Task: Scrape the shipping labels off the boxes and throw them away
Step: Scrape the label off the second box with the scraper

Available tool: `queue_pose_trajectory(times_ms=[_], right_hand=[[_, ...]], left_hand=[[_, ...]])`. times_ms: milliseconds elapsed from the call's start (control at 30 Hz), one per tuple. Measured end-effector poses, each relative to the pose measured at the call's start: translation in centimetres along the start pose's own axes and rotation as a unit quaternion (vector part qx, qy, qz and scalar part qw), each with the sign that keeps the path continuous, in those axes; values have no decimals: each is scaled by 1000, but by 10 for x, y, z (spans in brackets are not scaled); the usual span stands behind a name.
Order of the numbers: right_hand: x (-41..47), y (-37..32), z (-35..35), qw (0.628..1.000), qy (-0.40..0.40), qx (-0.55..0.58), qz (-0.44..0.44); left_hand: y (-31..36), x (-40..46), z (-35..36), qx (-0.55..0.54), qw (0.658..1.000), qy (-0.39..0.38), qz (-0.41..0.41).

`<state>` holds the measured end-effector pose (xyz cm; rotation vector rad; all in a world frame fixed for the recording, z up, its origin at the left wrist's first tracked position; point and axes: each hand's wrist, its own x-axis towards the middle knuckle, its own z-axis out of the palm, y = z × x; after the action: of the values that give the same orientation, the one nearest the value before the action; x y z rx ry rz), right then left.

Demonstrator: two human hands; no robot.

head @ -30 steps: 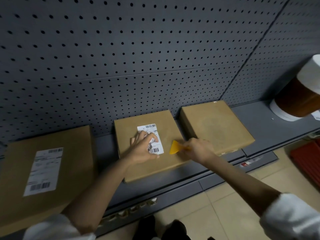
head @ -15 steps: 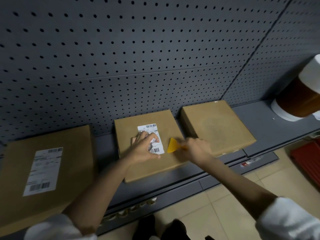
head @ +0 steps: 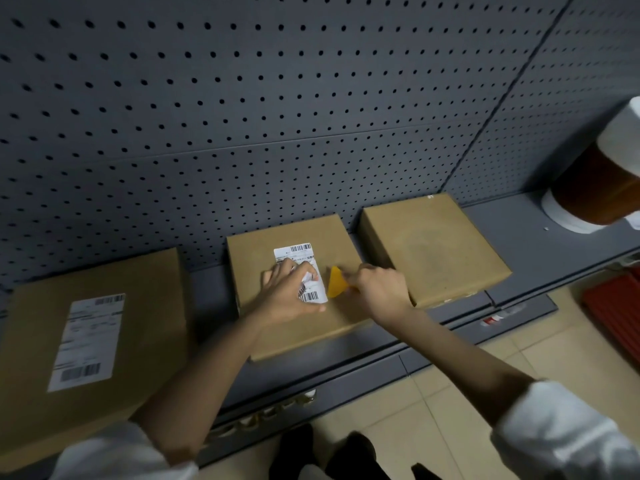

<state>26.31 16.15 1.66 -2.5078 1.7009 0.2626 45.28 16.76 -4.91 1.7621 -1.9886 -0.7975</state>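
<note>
partly hidden under the left hand (head: 289, 294), whose fingers pinch its crumpled edge, the label (head: 304, 271) runs lengthwise away across the middle box (head: 294, 327); right hand (head: 379, 291) grips the yellow scraper (head: 335, 283), blade toward the label.

You face a dark grey pegboard wall (head: 277, 116) filling the upper frame, a grey metal shelf (head: 540, 268) beneath it, and beige floor tiles (head: 460, 403) at lower right.
</note>
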Motion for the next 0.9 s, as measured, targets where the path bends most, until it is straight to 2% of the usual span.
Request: queue_pose_trajectory(times_ms=[233, 400, 533, 633, 900], right_hand=[[-8, 4, 15, 992, -23, 97, 76], [1, -28, 19, 977, -40, 199, 59], [-2, 26, -3, 975, -36, 186, 114], [-11, 50, -8, 985, -34, 121, 120], [1, 11, 7, 997, -19, 62, 44]], left_hand=[[4, 2, 2, 21, 1000, -2, -2], [7, 4, -2, 23, 1000, -11, 10], [4, 2, -7, 26, 999, -34, 6], [8, 2, -6, 30, 999, -23, 0], [13, 1, -7, 27, 999, -23, -10]])
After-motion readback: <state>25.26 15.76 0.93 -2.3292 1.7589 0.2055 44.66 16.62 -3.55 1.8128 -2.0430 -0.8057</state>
